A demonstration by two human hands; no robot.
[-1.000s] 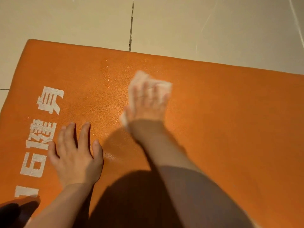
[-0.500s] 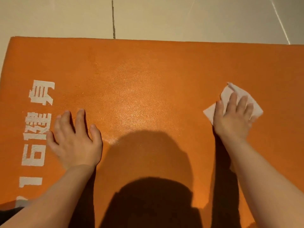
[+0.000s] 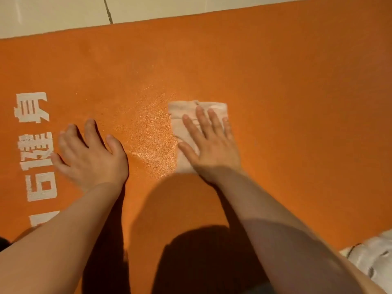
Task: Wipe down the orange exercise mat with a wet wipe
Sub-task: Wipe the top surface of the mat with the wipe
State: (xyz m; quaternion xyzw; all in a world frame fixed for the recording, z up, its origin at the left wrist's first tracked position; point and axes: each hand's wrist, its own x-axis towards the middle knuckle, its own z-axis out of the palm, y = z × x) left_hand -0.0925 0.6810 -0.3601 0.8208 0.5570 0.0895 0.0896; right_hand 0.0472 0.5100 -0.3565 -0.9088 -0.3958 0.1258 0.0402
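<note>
Right hand (image 3: 212, 149) with wet wipe (image 3: 186, 117) now back near mat middle, close to left hand, after being far out to right half second ago. Left hand (image 3: 89, 155) stays planted in same spot.

Head view: right hand flat, fingers straight and spread, pressing folded wipe onto orange exercise mat (image 3: 297, 102). Left hand flat on mat, fingers splayed, holding nothing. Shiny damp patch (image 3: 148, 141) between hands. White printed characters (image 3: 36, 145) left of left hand, fingertips touching them. Pale tiled floor (image 3: 53, 13) beyond fingertips. White crumpled thing (image 3: 373, 257) beside right forearm.
</note>
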